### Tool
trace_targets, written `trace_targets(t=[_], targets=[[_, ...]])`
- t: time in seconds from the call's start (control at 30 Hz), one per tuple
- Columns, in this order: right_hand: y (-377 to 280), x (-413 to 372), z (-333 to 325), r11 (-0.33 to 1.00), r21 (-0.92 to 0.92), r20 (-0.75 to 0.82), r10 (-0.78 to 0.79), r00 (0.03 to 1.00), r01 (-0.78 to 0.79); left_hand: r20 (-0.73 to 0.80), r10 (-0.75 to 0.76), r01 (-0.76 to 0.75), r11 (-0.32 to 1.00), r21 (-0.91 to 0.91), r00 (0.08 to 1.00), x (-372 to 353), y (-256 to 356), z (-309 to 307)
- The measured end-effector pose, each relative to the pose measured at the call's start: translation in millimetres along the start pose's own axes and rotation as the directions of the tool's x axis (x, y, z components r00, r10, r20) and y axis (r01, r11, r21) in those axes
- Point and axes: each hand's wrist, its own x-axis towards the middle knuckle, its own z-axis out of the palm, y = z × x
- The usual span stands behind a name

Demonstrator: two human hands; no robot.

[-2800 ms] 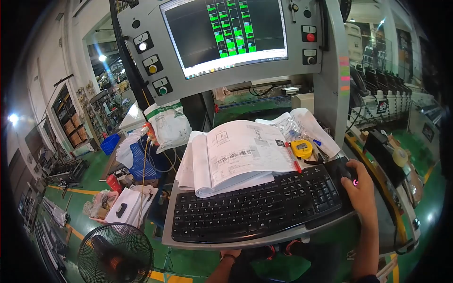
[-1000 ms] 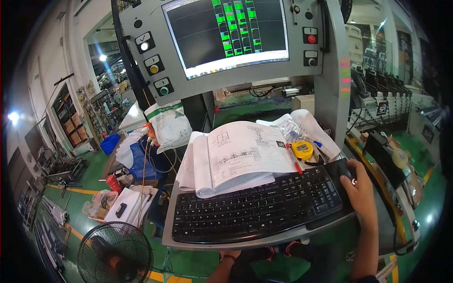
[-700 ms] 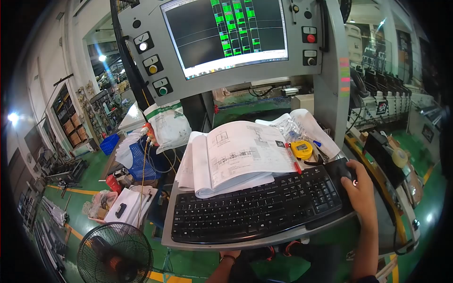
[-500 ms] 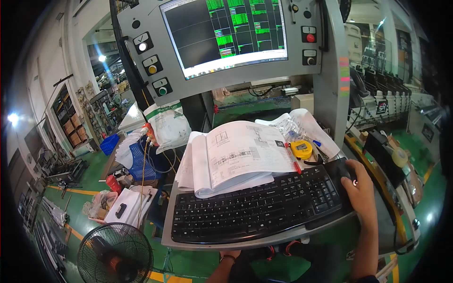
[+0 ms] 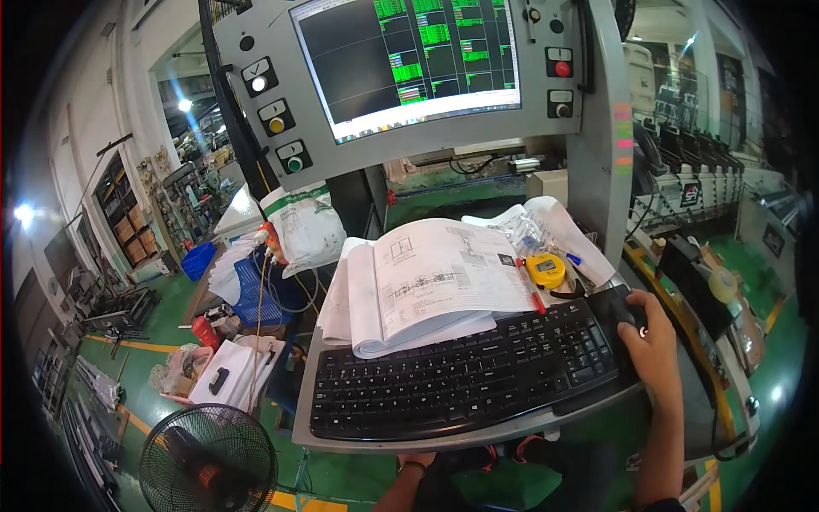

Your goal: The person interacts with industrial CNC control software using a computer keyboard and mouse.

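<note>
My right hand (image 5: 653, 341) rests over a black computer mouse (image 5: 624, 312) at the right end of the tray, fingers curled round it. Beside it lies a wide black keyboard (image 5: 465, 388). A thick open booklet of printed drawings (image 5: 444, 277) overlaps the keyboard's back edge. A red pen (image 5: 531, 288) and a yellow tape measure (image 5: 546, 270) lie to the booklet's right. Below the tray's front edge, my left hand (image 5: 415, 459) is near my leg, a dark band at its wrist. The tray hides its fingers.
Above the tray stands a grey control panel with a lit screen (image 5: 409, 60) and push buttons. A white bag (image 5: 303, 229) hangs at the left. At the lower left are a black fan (image 5: 207, 461) and a stack of papers (image 5: 239, 371). Machinery (image 5: 691, 192) stands at the right.
</note>
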Motion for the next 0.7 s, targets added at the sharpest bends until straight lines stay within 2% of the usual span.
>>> trace_targets(t=[0.17,0.27,0.37,0.47,0.57,0.7], targets=[[3.0,-0.6,2.2,1.0,0.017,-0.02,-0.018,1.0,0.018,0.086,-0.067,0.063,0.997,0.052,0.994,-3.9,13.3,-17.4],[-4.2,0.4,-1.0,0.999,0.026,0.024,0.042,0.999,-0.043,0.05,-0.012,0.012,1.0,0.002,0.999,-4.6,14.9,-20.7],[10.8,1.4,2.5,0.992,-0.033,-0.001,-0.12,0.993,0.119,0.06,-0.019,0.018,1.0,0.014,0.998,0.8,2.8,-6.6],[16.2,2.5,3.0,0.98,-0.073,0.005,-0.186,0.983,0.185,0.046,-0.008,0.009,1.0,-0.014,0.999,-1.4,11.0,-17.1],[1.0,1.3,0.3,0.997,-0.028,0.023,-0.068,0.997,0.069,0.053,-0.05,0.05,0.999,0.001,0.997,-5.0,18.7,-24.9],[5.0,1.0,1.1,0.993,-0.049,0.02,-0.109,0.994,0.109,0.021,-0.042,0.041,0.998,0.041,0.999,-3.5,10.8,-13.9]])
